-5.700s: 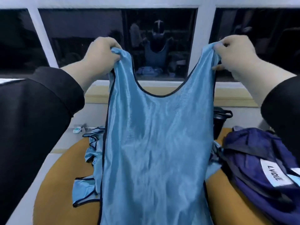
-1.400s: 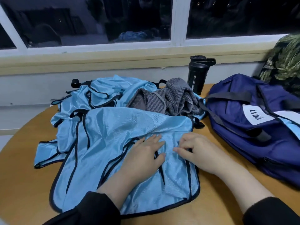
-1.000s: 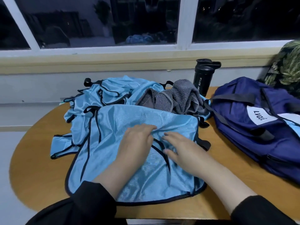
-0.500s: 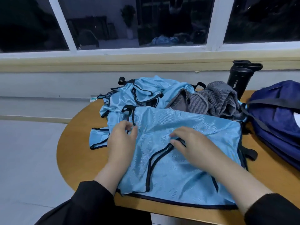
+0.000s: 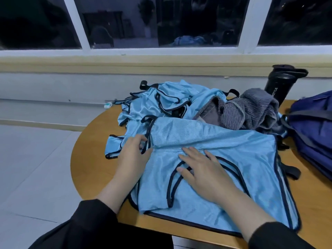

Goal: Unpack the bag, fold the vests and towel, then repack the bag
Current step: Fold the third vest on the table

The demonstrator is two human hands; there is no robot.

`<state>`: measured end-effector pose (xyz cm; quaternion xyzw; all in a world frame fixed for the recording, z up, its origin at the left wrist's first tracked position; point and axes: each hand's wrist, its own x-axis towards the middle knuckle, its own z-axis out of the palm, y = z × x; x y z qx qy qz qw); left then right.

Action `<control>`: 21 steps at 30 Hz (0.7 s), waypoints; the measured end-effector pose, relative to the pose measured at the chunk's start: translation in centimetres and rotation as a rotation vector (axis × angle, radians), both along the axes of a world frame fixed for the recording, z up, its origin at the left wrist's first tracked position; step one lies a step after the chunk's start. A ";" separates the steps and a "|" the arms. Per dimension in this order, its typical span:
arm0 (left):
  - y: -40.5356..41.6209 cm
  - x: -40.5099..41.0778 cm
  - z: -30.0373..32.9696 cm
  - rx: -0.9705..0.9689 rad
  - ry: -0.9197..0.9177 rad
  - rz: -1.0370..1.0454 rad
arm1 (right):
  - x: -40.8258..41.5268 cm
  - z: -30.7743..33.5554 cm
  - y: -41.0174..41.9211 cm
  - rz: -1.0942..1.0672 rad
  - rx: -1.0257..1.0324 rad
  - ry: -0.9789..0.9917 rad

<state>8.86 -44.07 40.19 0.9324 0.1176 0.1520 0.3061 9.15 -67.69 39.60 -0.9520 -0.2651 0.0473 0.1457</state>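
Observation:
A light blue vest [image 5: 233,153] with black trim lies spread over the near part of the round wooden table [image 5: 89,159], its left side folded inward. My left hand [image 5: 133,155] is at the vest's left fold, fingers curled on the black-trimmed strap. My right hand [image 5: 201,173] lies flat on the middle of the vest, fingers apart, over the neckline trim. Behind it sits a crumpled pile of more blue vests [image 5: 168,99]. A grey striped towel [image 5: 251,110] is bunched to their right. The navy bag [image 5: 316,123] lies at the right edge.
A black sport bottle [image 5: 280,83] stands at the back right, between towel and wall. A small white and teal object [image 5: 107,105] lies on the ledge behind the table. The window sill and wall run along the back. Pale floor tiles are to the left.
The vest, once held up in the air, now lies on the table. In the last half second my left hand stayed at the left fold and my right hand slid a little toward me.

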 end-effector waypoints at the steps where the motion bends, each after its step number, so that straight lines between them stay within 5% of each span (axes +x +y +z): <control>1: 0.3 -0.4 -0.3 0.006 -0.031 -0.015 | 0.0 0.0 0.0 -0.003 0.008 0.001; 6: 1.1 -1.6 -0.7 0.044 -0.137 -0.100 | 0.0 0.0 -0.1 -0.003 0.175 -0.026; 8: 1.1 -2.5 -0.3 0.050 -0.268 -0.270 | -0.2 0.5 -0.5 -0.017 0.342 -0.047; 12: 1.2 -4.9 -0.2 0.114 -0.208 -0.701 | -1.2 2.3 -3.7 0.060 0.463 -0.238; 16: 3.2 -6.6 -0.2 0.225 -0.096 -0.849 | -3.8 3.3 -10.3 0.085 0.409 -0.328; 21: 4.7 -7.4 -0.8 0.348 0.024 -0.876 | -6.8 1.2 -17.8 0.129 0.224 -0.159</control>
